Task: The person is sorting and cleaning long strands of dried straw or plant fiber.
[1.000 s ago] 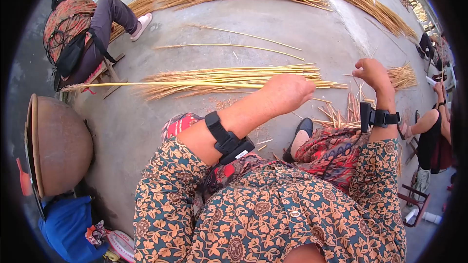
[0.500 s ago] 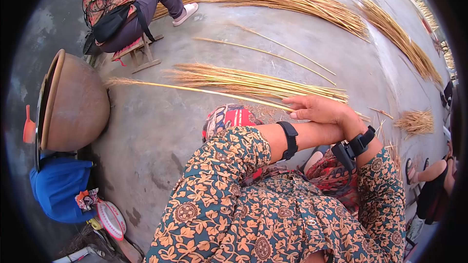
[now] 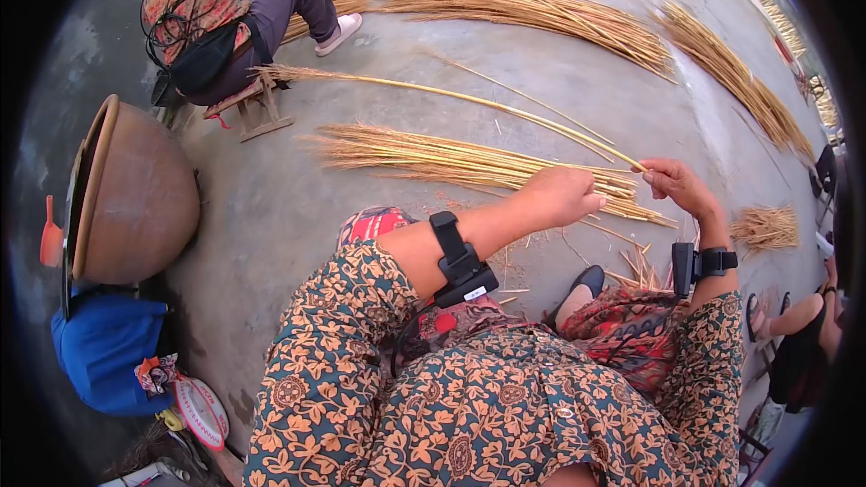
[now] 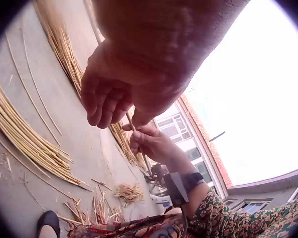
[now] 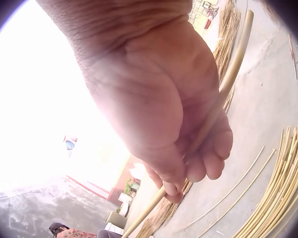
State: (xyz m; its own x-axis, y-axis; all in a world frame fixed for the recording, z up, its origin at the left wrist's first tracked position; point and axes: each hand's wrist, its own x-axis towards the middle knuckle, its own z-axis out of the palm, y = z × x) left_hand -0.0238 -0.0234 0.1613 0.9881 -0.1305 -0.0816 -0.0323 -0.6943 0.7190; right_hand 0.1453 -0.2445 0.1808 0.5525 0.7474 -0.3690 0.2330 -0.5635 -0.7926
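In my head view, the right hand (image 3: 678,187) has come clear of the left hand (image 3: 561,196), and the long stalk (image 3: 451,93) now slants just beyond the bundle (image 3: 442,153). I judge this piece is being handled singly. The bundle is dry, straight and yellow, with brushy heads. In the left wrist view, the fingers bend loosely together; I see nothing in them. In the right wrist view, thumb and forefinger pinch the smooth, round stalk.

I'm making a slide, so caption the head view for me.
Right hand gripping a long stalk near its bare end, left hand alongside, stalk bundle on the ground.
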